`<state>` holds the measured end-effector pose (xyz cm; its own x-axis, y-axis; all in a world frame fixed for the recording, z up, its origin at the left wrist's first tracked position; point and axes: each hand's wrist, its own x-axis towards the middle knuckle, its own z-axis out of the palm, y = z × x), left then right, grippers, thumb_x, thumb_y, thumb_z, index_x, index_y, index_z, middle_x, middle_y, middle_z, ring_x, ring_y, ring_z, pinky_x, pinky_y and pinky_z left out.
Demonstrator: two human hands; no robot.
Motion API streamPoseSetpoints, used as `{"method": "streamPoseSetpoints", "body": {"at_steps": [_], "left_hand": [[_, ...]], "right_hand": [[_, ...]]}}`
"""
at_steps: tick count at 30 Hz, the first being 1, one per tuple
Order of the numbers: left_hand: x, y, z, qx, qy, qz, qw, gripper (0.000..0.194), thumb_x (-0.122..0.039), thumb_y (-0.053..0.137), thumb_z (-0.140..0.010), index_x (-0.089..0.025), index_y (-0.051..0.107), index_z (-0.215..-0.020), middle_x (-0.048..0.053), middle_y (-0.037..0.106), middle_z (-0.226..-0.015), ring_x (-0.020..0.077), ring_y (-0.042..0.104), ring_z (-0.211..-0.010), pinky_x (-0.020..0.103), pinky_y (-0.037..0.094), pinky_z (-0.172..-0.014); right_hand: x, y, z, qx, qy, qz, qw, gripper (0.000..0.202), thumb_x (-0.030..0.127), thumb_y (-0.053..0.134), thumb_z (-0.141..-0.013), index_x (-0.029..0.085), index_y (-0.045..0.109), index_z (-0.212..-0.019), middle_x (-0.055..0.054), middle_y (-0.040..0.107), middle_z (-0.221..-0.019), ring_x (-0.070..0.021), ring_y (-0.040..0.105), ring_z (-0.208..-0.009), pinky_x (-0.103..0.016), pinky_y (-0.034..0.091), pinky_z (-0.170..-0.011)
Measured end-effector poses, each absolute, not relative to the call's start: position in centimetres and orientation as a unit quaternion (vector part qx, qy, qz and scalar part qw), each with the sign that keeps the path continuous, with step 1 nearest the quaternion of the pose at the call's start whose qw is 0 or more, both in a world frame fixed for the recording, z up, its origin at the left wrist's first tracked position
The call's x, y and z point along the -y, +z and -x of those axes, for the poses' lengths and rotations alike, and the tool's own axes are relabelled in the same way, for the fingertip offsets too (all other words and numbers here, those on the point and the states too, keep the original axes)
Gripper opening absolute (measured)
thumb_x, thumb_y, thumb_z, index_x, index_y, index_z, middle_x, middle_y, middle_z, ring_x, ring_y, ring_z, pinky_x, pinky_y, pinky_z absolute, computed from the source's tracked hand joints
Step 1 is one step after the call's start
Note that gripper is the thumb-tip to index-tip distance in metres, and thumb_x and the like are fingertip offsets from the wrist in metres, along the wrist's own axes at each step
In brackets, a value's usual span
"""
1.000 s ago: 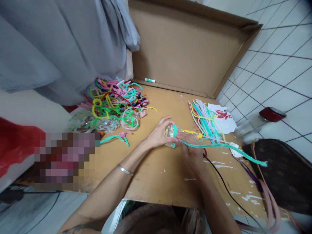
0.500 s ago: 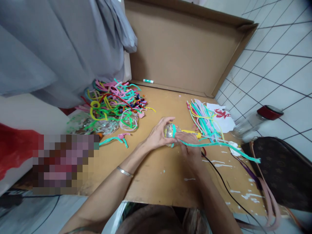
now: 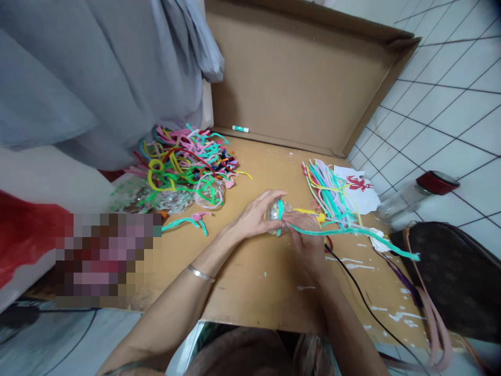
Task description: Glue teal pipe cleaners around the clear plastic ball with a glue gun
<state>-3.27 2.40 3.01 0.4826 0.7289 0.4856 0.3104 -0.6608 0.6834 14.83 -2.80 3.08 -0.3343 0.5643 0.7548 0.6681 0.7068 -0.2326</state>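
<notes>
Over the middle of the table, my left hand (image 3: 256,216) is closed around a small clear plastic bottle piece (image 3: 274,210). A turquoise pipe cleaner (image 3: 352,231) circles the piece, and its long free end stretches right towards the handbag. My right hand (image 3: 305,230) presses the pipe cleaner against the plastic with its fingers closed; the fingertips are partly hidden. Just beyond the right hand lies a yellow-handled tool (image 3: 315,215), its far part covered by pipe cleaners.
A heap of colourful pipe cleaners (image 3: 183,156) lies at the back left, beside clear plastic pieces (image 3: 172,201). At the right are a pipe cleaner bundle (image 3: 331,193), a glass bottle (image 3: 407,196), a dark handbag (image 3: 457,277) and a black cord (image 3: 360,297). Cardboard (image 3: 285,78) stands behind.
The view has shifted slightly. My left hand has turned the plastic piece a little, and both hands keep their hold.
</notes>
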Motion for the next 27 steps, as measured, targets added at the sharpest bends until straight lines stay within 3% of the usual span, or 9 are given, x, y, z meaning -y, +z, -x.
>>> {"method": "streamPoseSetpoints", "body": {"at_steps": [6,27], "left_hand": [[-2.7,3.1,3.8,-0.291,0.358,-0.838,0.291,0.091,-0.049,0.082,-0.057,-0.022,0.037,-0.131,0.011,0.045,-0.128,0.0283,0.048,-0.121,0.043,0.039,-0.105],[-3.0,2.1,3.4,-0.27,0.352,-0.849,0.287,0.088,-0.039,0.088,-0.048,-0.022,0.044,-0.123,0.013,0.037,-0.132,0.031,0.039,-0.131,0.047,0.036,-0.11]], "right_hand": [[2.8,3.0,-14.8,0.811,-0.057,0.392,0.432,0.023,0.018,0.044,-0.091,0.023,0.066,-0.099,-0.005,0.073,-0.096,-0.019,0.066,-0.095,-0.036,0.048,-0.083],[2.5,2.7,-14.9,0.799,-0.048,0.408,0.44,0.022,0.018,0.045,-0.091,0.022,0.065,-0.099,-0.006,0.073,-0.098,-0.0192,0.067,-0.094,-0.039,0.051,-0.086]]}}
